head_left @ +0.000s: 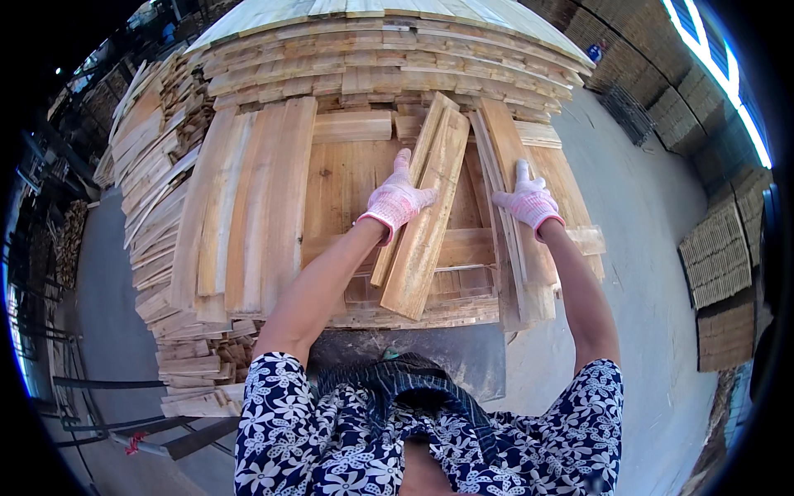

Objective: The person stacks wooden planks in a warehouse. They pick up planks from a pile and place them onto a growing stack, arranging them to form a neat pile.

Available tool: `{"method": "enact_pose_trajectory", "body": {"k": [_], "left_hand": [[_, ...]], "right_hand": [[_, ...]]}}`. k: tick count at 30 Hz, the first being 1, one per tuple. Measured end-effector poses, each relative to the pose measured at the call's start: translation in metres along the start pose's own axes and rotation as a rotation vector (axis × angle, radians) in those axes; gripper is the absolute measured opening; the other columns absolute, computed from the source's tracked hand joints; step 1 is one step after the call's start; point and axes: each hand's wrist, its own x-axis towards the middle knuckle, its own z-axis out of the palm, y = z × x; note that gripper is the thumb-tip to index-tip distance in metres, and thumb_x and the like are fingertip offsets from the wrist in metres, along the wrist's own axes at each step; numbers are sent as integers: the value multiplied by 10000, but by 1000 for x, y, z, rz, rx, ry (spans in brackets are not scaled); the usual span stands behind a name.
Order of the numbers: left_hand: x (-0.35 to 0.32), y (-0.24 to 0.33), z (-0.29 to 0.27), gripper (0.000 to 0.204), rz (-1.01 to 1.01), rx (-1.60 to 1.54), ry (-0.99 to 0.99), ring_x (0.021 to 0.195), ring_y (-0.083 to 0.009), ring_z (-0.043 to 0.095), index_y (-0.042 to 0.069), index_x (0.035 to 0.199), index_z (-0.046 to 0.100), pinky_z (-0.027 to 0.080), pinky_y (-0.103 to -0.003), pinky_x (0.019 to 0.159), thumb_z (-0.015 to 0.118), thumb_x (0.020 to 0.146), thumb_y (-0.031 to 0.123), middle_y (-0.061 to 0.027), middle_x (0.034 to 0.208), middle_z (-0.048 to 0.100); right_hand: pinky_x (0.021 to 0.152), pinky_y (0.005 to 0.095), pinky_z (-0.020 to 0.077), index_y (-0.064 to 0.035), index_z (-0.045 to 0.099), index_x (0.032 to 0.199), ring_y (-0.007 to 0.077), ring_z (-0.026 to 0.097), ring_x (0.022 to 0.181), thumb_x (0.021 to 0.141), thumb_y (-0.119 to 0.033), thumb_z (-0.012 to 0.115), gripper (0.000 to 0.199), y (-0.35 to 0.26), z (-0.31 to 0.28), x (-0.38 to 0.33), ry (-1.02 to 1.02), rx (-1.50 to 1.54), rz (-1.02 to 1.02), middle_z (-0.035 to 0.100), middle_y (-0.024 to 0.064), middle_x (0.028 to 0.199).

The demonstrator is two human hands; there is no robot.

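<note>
My left hand (395, 201), in a pink and white knit glove, is at the left side of two narrow wooden boards (427, 223), its thumb laid across them. These boards lie slanted over the stack, side by side, and some of its fingers are hidden. My right hand (529, 200), gloved the same way, rests on a wooden board (503, 136) at the right, fingers stretched forward and thumb out to the left. Thin boards on edge (506, 248) stand along that board's left side. Between the hands, crosswise boards (466, 246) show in the layer below.
Several long boards (265, 207) lie side by side at the left. Behind rises a tall layered lumber stack (389, 62). A loose pile of wood pieces (161, 207) stands further left. Grey floor (645, 248) runs along the right, with bundled stacks (718, 256) beyond it.
</note>
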Motion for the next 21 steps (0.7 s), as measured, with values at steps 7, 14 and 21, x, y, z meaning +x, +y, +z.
{"method": "enact_pose_trajectory", "body": {"k": [7,14,21], "left_hand": [[-66,-40,-55,1010,-146,-256,122,1331,-336,546,80,1603,195,415,-391,1117,765,864,466,-221,1472,526],[-76,-48,-51,657,-174,640,245,1249,-412,561,43,1420,466,439,-471,1085,600,949,481,-233,1353,575],[-116,-48,-88,563,59,510,419,1183,-434,578,72,1366,533,465,-508,1040,619,948,440,-243,1310,571]], "right_hand": [[1104,452,430,-112,220,1608,407,478,1376,783,-477,760,1052,1,-33,-17,-93,117,-80,456,313,1475],[1088,402,435,-23,295,1569,352,542,1334,839,-467,734,961,-101,21,-49,-340,873,-291,488,239,1504],[1016,547,476,-152,321,1564,529,549,1248,894,-591,616,853,-144,55,-64,-50,164,-245,439,379,1412]]}}
